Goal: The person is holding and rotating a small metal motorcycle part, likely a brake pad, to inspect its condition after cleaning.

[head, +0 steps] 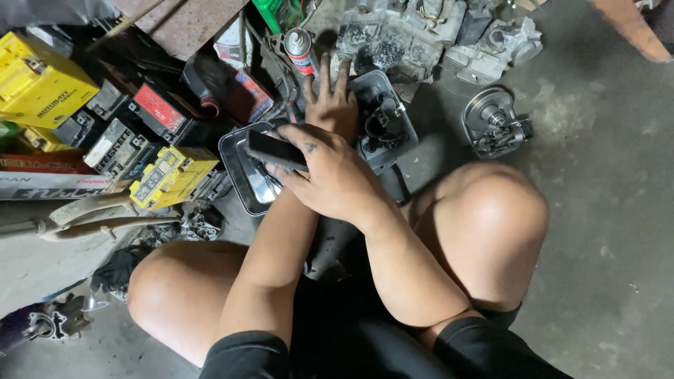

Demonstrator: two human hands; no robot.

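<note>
My right hand (333, 179) crosses over my left forearm and grips a flat, dark rectangular object (274, 150), holding it above a shiny rectangular metal tray (237, 167). My left hand (330, 102) reaches further out, grimy, with its fingers spread flat against the near-left edge of a second metal tray (400, 137) that holds dark engine parts. It holds nothing. My bare knees frame the scene on either side, on a concrete floor.
A red-and-white spray can (299, 49) stands just beyond my left hand. Behind it lies a dirty engine block (400, 35), and a round metal assembly (491, 125) sits at the right. Yellow and black batteries (38, 81) crowd the left. Another person's limb (630, 29) shows at the top right.
</note>
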